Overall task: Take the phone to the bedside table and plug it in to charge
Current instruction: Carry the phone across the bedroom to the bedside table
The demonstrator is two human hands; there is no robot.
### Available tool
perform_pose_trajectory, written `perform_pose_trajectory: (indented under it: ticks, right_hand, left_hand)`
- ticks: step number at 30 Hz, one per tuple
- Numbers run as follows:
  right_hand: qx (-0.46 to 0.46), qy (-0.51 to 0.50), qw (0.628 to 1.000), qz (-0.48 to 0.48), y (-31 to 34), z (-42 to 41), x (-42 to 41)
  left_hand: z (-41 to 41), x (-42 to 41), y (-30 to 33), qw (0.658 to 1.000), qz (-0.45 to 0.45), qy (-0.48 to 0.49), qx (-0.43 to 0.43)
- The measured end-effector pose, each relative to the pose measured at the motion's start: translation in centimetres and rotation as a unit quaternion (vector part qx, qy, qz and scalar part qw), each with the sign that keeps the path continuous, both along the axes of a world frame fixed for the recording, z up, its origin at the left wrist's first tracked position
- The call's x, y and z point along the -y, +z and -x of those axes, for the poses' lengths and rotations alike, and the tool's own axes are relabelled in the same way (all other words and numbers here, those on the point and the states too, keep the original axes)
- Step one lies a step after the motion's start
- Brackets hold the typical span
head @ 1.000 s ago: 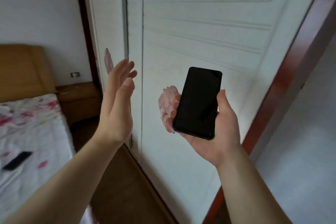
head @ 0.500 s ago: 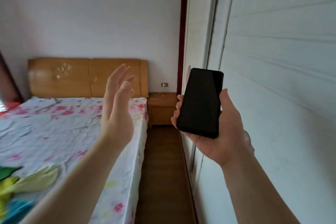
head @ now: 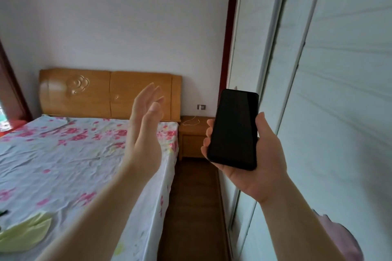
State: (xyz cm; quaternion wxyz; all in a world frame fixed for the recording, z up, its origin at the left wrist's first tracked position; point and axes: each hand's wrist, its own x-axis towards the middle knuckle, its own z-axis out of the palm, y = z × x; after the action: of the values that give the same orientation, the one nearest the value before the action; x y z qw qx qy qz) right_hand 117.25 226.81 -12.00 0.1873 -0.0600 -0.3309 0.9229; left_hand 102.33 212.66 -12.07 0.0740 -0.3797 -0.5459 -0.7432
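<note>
Bedroom walls and a run of pale wardrobe doors (head: 331,82) frame a narrow strip of wooden floor (head: 191,207) that leads to the bedside table (head: 196,136), the landmark for everything else.

Well short of that table, the right hand (head: 256,161) grips the phone (head: 233,129) upright, dark screen facing the camera, thumb along one long edge and fingertips curled round the other. The left hand (head: 144,133) is empty, fingers straight and together, palm turned inward, raised level with the phone and apart from it.

Beyond the hands, a thin pale cable (head: 191,122) lies looped on the tabletop, and a wall socket (head: 201,107) sits just above the table; whether a charger is plugged in there is too small to tell. Beside the table stands the bed (head: 74,165) with its floral sheet and wooden headboard (head: 110,93).

The step in hand looks like the carry, with the plugging not yet begun. To do it well, walk the floor strip between bed and wardrobe, keep the phone firmly held, and use the free left hand to pick up the cable's loose end, then line it up with the phone's bottom port.
</note>
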Motion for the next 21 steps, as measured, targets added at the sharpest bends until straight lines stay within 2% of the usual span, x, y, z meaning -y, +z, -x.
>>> perform_pose_trajectory:
  ticks: [6, 12, 21]
  right_hand:
    - [-0.015, 0.005, 1.0, 0.01, 0.1, 10.6, -7.4]
    - [-0.046, 0.007, 0.999, 0.01, 0.8, 20.8, -13.7]
    - [-0.039, -0.025, 0.998, 0.031, -0.4, 34.6, -25.9]
  left_hand:
    - [11.4, -8.7, -1.3, 0.999, 0.02, -0.033, 0.016]
    - [22.0, -15.3, 0.8, 0.998, 0.016, -0.059, 0.017]
    - [35.4, -26.1, -0.4, 0.998, 0.036, -0.048, 0.007]
